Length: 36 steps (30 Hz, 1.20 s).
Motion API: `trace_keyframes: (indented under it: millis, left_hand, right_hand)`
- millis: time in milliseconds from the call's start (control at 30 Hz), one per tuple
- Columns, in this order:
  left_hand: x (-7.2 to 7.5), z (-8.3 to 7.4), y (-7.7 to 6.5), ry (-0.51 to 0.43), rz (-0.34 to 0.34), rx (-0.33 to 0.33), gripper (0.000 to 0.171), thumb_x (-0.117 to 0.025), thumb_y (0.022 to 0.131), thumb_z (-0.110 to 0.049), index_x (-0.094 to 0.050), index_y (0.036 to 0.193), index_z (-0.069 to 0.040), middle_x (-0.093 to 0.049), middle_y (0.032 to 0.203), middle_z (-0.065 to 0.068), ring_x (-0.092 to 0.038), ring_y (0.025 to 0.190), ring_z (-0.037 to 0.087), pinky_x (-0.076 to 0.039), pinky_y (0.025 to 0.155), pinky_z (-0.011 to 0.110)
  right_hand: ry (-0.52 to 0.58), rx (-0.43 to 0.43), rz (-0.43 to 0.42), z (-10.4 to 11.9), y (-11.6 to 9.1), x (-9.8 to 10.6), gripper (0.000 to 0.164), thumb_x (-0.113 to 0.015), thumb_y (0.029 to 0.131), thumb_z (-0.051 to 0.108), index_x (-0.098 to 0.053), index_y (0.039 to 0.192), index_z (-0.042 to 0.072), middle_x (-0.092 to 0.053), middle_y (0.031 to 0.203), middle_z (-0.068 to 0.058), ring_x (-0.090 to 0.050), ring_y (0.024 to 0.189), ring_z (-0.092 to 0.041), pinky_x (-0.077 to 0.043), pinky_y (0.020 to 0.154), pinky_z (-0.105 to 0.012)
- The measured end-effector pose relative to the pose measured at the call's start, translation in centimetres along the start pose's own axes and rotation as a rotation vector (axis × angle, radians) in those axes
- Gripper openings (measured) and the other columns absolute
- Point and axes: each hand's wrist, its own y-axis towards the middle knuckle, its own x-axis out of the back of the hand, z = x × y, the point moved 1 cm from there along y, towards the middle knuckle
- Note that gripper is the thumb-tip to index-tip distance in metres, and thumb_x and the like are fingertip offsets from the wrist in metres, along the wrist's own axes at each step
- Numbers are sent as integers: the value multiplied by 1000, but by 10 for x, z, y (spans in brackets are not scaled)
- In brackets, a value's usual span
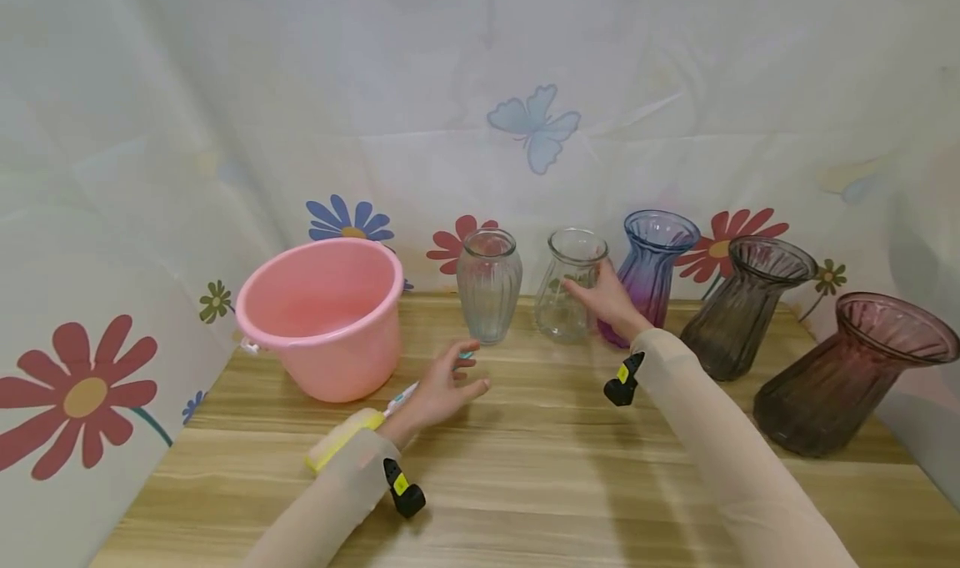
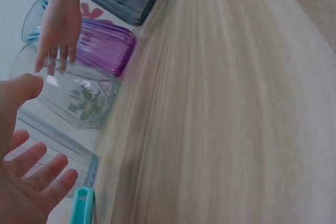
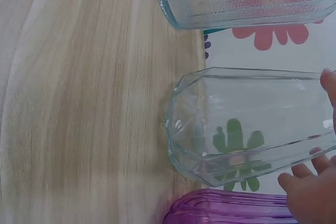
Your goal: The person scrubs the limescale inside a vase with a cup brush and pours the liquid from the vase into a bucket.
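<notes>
A clear glass vase [image 1: 561,305] stands upright at the back of the table. My right hand [image 1: 609,299] is at its upper part, with thumb and fingers spread to either side of the glass; firm contact cannot be made out. In the right wrist view, the fingers [image 3: 310,182] lie along the vase's lower edge. My left hand [image 1: 438,389] hovers with loosely spread fingers, holding nothing. Beneath it lies a sponge brush with a yellow and white head [image 1: 345,439]; its teal handle end [image 2: 82,205] shows in the left wrist view. A ribbed clear vase [image 1: 489,289] stands between the hands.
At the left stands a pink bucket [image 1: 341,359]. On the right are a blue-purple vase [image 1: 651,276], a grey vase [image 1: 738,318] and a reddish-brown vase [image 1: 832,384]. Behind the wooden table [image 1: 525,485] hangs a flower-printed sheet [image 1: 420,92].
</notes>
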Motion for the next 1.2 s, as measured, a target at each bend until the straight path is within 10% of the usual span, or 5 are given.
trace_keyframes:
  millis: [667,1200]
  left_hand:
    - [-18,-17,31,-42,20,-64,59,-65,84,-16,-39,135,-3,-43,138,14,-45,123,35,-39,98,47]
    - [-33,-42,62,134,32,-103,79,-68,81,-35,-23,145,-27,-37,144,5,-39,130,23,-40,99,42]
  right_hand:
    - [-43,54,33,-6,-29,-3,70,-64,84,38,-31,138,10,-39,139,-21,-39,127,-38,-34,100,-53]
    - [-32,197,52,14,-73,-25,59,-70,80,30,-43,131,19,-50,133,-10,-57,108,-34,-48,84,-49]
